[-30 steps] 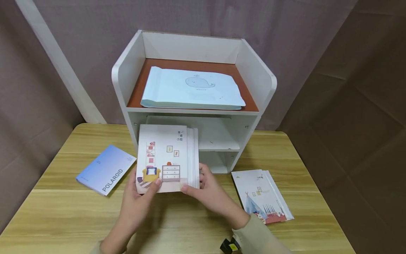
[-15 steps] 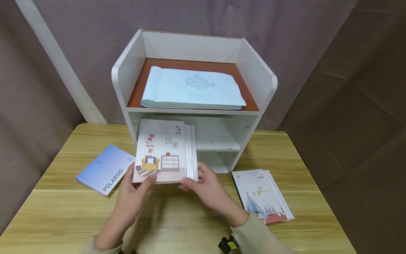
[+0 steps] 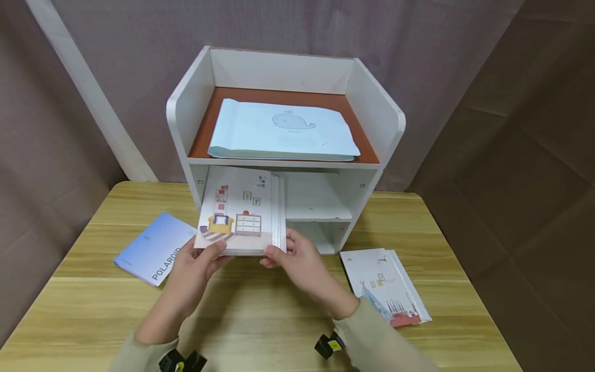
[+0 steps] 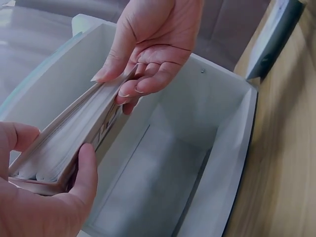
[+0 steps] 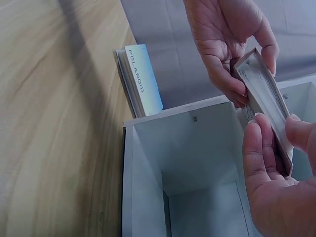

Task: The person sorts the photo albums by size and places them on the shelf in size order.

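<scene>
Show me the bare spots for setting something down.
Free: the table between the forearms; its far right corner, between white shelf and tent-picture book. Crowded: before the shelf, where left hand and right hand hold a book.

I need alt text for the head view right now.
The left hand and right hand hold a white furniture-print book at the upper opening of a white shelf unit. A whale-print book lies on the unit's top; on the wooden table, a blue POLAROID book lies left, a tent-print book right.
</scene>
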Motion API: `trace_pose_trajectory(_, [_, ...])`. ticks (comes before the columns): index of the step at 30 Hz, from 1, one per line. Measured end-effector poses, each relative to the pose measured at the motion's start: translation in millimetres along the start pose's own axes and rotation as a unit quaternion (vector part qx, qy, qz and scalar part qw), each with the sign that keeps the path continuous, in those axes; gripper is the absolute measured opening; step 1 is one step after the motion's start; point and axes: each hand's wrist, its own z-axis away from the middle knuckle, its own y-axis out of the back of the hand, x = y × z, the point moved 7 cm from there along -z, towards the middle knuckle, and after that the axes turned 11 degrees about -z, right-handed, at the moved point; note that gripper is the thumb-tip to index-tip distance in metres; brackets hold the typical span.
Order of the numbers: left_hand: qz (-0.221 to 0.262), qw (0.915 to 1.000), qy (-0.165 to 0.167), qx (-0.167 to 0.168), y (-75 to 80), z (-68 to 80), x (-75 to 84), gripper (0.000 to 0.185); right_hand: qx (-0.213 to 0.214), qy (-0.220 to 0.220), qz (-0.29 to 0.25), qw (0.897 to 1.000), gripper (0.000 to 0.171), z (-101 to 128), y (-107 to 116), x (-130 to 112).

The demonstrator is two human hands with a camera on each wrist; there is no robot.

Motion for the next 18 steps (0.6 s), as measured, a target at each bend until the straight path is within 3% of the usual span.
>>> trace_pose_trajectory(10, [0.021,0.9995,0.018,-0.015,-2.1,-21.3,-1.2,0.056,0.035,-0.015,-0.022,0.999,0.028,-16.9,6.6,-1.9])
trace_pose_trajectory(18, [0.033,0.9981,0.049,0.017,-0.3,-33.4,-3.4,0.056,0.083,-0.019,-0.04,0.996,0.029,-23.0,9.0,-2.2])
